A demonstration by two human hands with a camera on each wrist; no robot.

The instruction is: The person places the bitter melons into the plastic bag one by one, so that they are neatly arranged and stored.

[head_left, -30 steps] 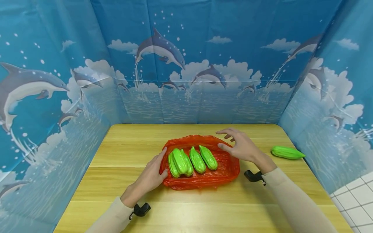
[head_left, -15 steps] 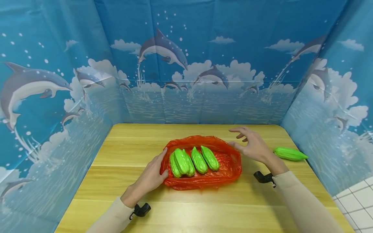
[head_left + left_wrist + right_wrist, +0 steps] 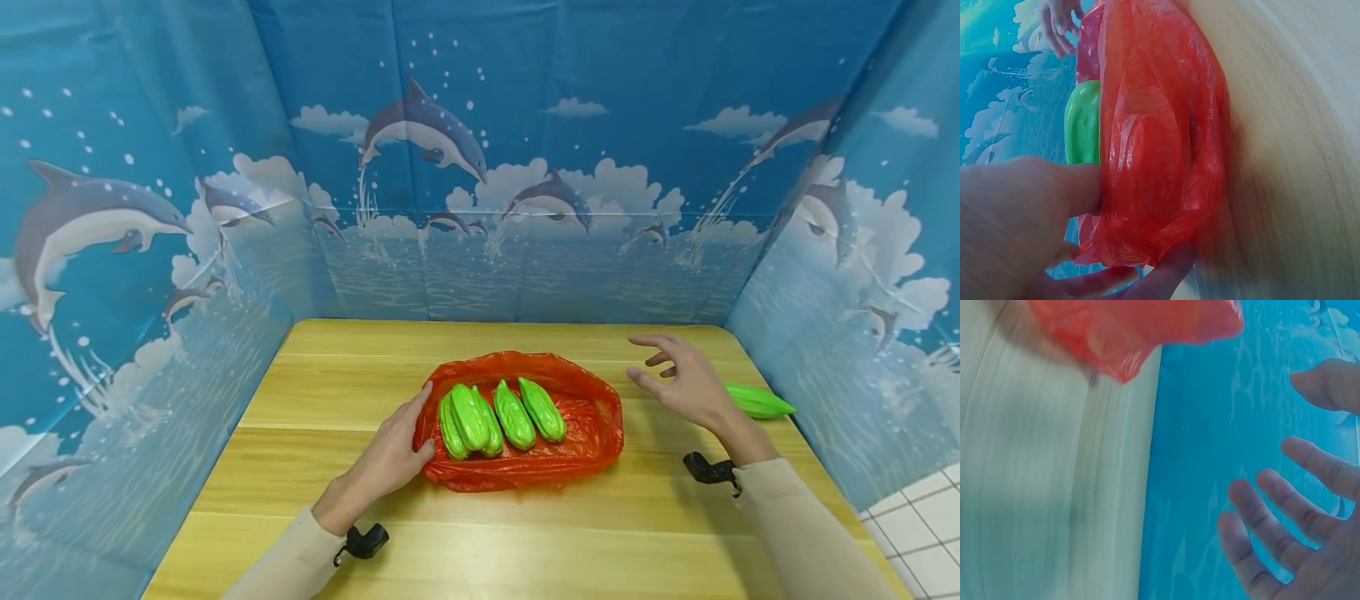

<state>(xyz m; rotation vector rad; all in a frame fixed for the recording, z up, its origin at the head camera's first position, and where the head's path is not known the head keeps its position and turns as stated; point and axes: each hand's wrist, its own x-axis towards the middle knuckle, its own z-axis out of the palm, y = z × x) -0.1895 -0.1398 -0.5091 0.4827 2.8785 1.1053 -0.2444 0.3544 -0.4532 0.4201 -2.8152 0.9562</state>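
Observation:
A red plastic bag (image 3: 581,460) lies spread on the table with its mouth turned up. Inside it rest several shiny green bitter melons (image 3: 516,417), most of them bunched toward the left. My left hand (image 3: 384,450) holds the bag's left end, thumb at the rim and fingers along the outside; the left wrist view shows the fingers partly behind the red film. To the right of the bag, my right hand (image 3: 684,385) hovers over the table with loosely bent fingers and nothing in them. It partly covers one more bitter melon (image 3: 761,402) at the table's right side.
The wooden table (image 3: 480,550) is bounded at the back and both sides by a blue dolphin-print curtain (image 3: 480,267). White floor tiles (image 3: 918,521) show beyond the right edge. Each wrist carries a black camera mount (image 3: 366,542).
My right hand has moved right, away from the bag's right rim and toward the lone bitter melon. The left hand stays at the bag's left end, and the melons inside have not shifted.

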